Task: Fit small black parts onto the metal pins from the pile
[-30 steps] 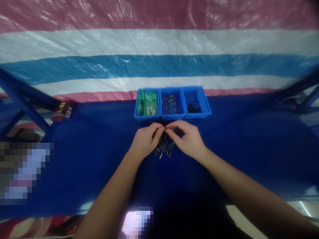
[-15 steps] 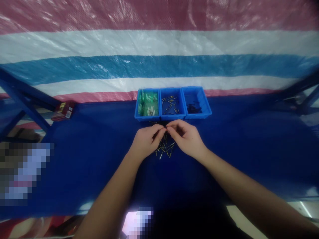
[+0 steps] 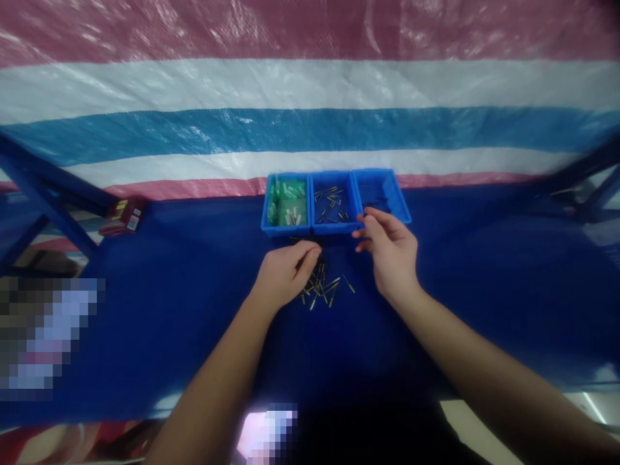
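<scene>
My left hand [image 3: 287,272] is closed in a pinch above a pile of thin metal pins [image 3: 320,284] on the blue table. Whatever its fingertips hold, if anything, is too small to make out. My right hand [image 3: 393,255] is at the front edge of the right blue bin [image 3: 398,201], its fingers apart and nothing visible in them. It partly covers the small dark pieces in that bin. A single pin [image 3: 349,283] lies just right of the pile.
The middle blue bin [image 3: 334,227] holds several similar pins. In the left blue bin [image 3: 285,230] are green plastic bags and small whitish pieces. A red box [image 3: 121,216] stands far left by the blue frame [image 3: 48,194]. Striped sheeting [image 3: 310,84] hangs behind.
My right hand has parted from the left and moved right to the right bin, its fingers spreading. The pin right of the pile now shows. My left hand has hardly moved.
</scene>
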